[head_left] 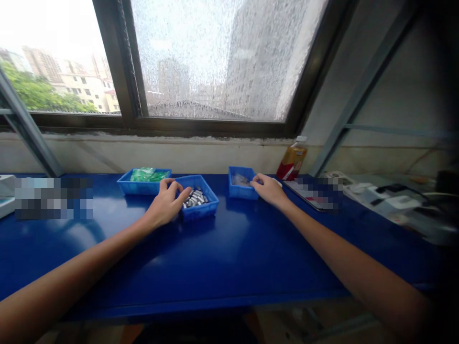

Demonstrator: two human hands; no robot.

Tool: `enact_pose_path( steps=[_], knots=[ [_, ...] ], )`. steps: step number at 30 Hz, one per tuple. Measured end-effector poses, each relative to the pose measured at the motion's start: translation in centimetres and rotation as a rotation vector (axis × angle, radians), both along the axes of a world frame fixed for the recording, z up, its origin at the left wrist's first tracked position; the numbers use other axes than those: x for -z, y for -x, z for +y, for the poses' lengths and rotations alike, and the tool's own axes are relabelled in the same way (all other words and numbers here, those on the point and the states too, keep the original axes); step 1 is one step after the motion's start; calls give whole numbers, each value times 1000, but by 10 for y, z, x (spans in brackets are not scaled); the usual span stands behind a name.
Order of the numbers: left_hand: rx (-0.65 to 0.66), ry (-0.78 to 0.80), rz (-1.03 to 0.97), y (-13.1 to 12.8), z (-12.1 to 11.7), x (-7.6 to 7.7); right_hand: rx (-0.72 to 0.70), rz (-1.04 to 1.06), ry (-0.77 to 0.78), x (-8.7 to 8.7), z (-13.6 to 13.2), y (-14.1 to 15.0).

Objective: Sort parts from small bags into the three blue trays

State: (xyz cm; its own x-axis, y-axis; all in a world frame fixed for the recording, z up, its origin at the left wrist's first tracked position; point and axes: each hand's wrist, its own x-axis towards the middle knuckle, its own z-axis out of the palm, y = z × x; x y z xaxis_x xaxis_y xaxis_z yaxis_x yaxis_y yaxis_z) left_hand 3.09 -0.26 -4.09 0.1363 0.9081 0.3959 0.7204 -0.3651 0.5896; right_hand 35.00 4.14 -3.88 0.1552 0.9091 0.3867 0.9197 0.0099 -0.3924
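Observation:
Small shiny metal cylinders (195, 197) fill the middle blue bin (201, 211). My left hand (168, 201) is over that bin's left edge, fingers bent, with the thumb apart and reaching over the metal pieces. Nothing shows in its grasp. At the right blue bin (243, 192), my right hand (268, 188) comes over the right rim with its fingertips drawn together. Whatever they pinch is too small or hidden to name. Thin, clear or greyish small pieces (239, 180) lie inside this bin.
A third blue bin (133, 188) with green plastic packets (148, 175) stands back left. At the right are a drink bottle (293, 157), a flat phone-like object (304, 195), and power strips with plugs and cables (394, 203). The blue table (215, 258) ends at a wall below the window.

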Motion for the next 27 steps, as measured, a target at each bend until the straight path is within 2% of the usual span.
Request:
enact_pose_path(
  steps=[4, 8, 10, 12, 14, 15, 16, 19, 21, 23, 25, 27],
  knots=[
    [21, 152, -177, 3, -23, -6, 33, 307, 2, 12, 5, -8],
    [147, 63, 59, 2, -34, -2, 4, 320, 26, 9, 1, -3],
    [150, 19, 142, 3, -33, 2, 41, 250, -94, 0, -5, 2],
    [137, 22, 153, 4, -29, 5, 55, 160, -303, -10, -14, 10],
    [140, 18, 133, 4, -26, 5, -13, 142, -463, -18, -28, 27],
    [142, 7, 113, 3, -26, 5, -73, 181, -481, -19, -35, 39],
    [141, -10, 88, 3, -26, 5, -151, 245, -451, -19, -43, 52],
    [110, -59, -3, 1, -28, 6, -360, 556, -152, -9, -61, 98],
    [105, -55, -42, 0, -30, 7, -369, 779, 42, 0, -65, 124],
    [128, -20, -85, -1, -30, 7, -320, 944, 180, 7, -61, 140],
    [186, 44, -173, -3, -27, 6, -292, 1001, 222, 13, -53, 146],
    [250, 120, -288, -6, -22, 2, -330, 969, 159, 16, -45, 147]
  ],
)
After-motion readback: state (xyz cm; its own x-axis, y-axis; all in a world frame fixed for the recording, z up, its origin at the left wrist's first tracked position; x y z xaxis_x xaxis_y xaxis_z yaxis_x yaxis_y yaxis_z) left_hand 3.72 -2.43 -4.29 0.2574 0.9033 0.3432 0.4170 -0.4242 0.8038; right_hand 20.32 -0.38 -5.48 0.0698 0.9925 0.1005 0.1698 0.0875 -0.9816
